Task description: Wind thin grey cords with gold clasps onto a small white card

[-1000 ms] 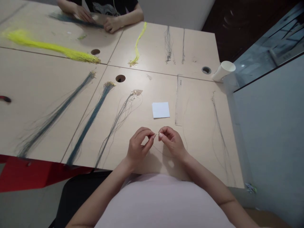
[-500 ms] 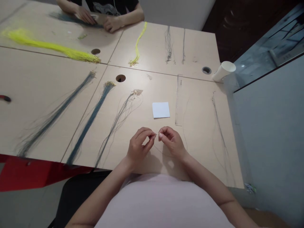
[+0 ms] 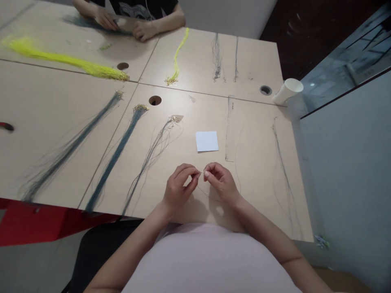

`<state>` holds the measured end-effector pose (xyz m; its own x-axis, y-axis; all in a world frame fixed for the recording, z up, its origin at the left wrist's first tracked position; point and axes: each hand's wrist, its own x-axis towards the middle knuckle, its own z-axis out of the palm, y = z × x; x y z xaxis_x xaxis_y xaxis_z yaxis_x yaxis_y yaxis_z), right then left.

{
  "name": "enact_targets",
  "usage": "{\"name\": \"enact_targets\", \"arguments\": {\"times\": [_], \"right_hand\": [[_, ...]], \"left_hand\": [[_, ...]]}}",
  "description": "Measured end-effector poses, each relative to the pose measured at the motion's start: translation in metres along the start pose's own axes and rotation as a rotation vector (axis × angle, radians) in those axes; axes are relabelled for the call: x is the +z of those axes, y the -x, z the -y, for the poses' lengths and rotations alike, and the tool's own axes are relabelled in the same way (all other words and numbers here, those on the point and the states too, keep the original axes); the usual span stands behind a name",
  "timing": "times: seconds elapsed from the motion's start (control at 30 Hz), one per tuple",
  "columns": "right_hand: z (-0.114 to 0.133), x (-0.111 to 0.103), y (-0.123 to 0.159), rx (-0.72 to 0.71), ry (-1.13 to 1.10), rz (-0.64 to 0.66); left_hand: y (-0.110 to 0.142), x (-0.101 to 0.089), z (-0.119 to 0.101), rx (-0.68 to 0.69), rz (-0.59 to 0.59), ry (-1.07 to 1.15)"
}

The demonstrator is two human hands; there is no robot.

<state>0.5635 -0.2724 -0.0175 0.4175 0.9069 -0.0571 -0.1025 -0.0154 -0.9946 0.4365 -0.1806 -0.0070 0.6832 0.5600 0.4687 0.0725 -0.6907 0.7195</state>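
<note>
My left hand [image 3: 180, 185] and my right hand [image 3: 221, 183] meet over the table in front of my body, each in a closed pinch. Between their fingertips shows a tiny thin piece, apparently a fish hook [image 3: 202, 173] with line; its details are too small to make out. A thin fishing line [image 3: 214, 199] trails from beneath the hands, curving right and up across the table. Just beyond the fingers lies a small white paper square [image 3: 207, 141]. To its right is a clear ruler [image 3: 229, 130].
Bundles of dark line [image 3: 114, 156] with gold hooks lie left, a looser bundle [image 3: 149, 152] nearer, and a few strands [image 3: 282, 158] right. Yellow bundles [image 3: 70, 59] lie farther off. A white cup [image 3: 287, 91] stands at the right edge. Across the table, a person's hands [image 3: 143, 30] handle dark line.
My hands keep the same pinch in the same spot. Across the table, the other person's hand on the left of the view has shifted slightly left.
</note>
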Motion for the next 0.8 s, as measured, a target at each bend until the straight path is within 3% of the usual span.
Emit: {"name": "enact_targets", "arguments": {"times": [0.53, 0.8], "right_hand": [[-0.0011, 0.0006, 0.0000, -0.011, -0.005, 0.003], [-0.0005, 0.0002, -0.0009, -0.016, -0.012, -0.005]], "left_hand": [[-0.0005, -0.0006, -0.0016, -0.048, 0.057, 0.018], [-0.0007, -0.0013, -0.0039, -0.069, 0.022, 0.035]]}}
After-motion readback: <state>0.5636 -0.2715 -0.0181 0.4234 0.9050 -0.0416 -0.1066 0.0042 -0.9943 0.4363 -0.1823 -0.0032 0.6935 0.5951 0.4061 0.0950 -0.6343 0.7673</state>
